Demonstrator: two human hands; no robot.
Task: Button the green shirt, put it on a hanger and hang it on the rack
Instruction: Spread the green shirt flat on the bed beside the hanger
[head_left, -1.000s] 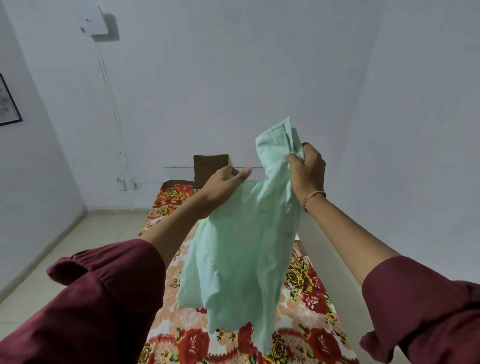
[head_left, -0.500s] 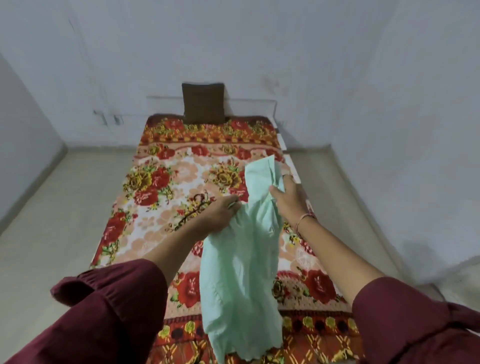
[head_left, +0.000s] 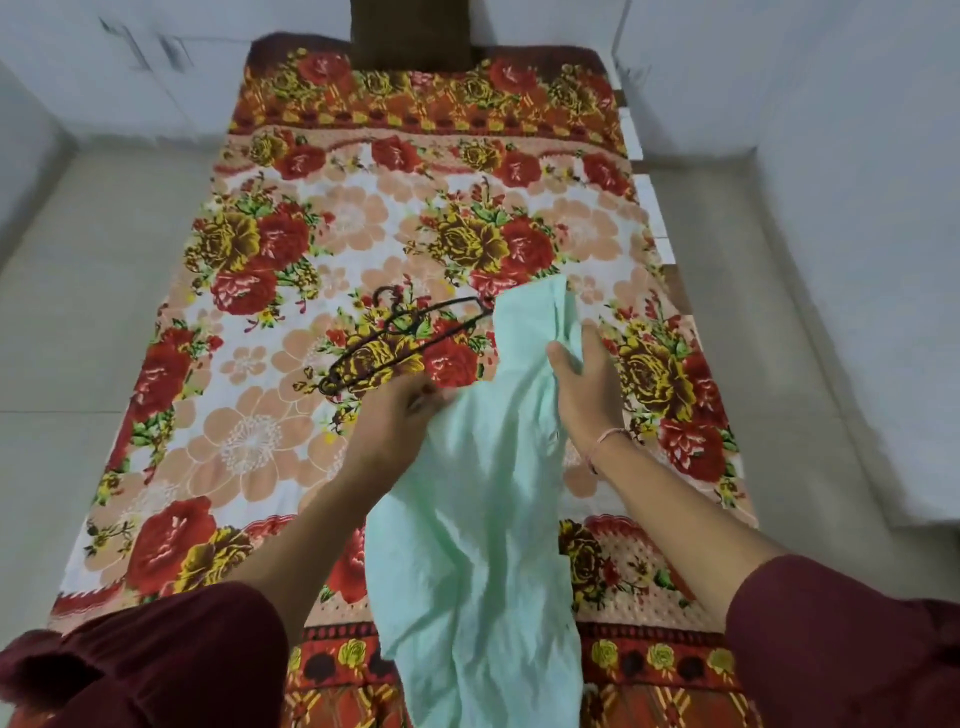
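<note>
Green shirt (head_left: 483, 509) now lowered onto the bed (head_left: 249, 447), both hands holding.

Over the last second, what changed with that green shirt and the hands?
The green shirt came down from chest height in front of the wall and now drapes over the bed, beside a dark hanger that was out of view before. The view tipped downward with it. Both the left hand and the right hand kept hold of the shirt's upper part throughout.

green shirt (head_left: 483, 545) hem cut off below; hanger (head_left: 400, 338) end hidden beneath it.
</note>
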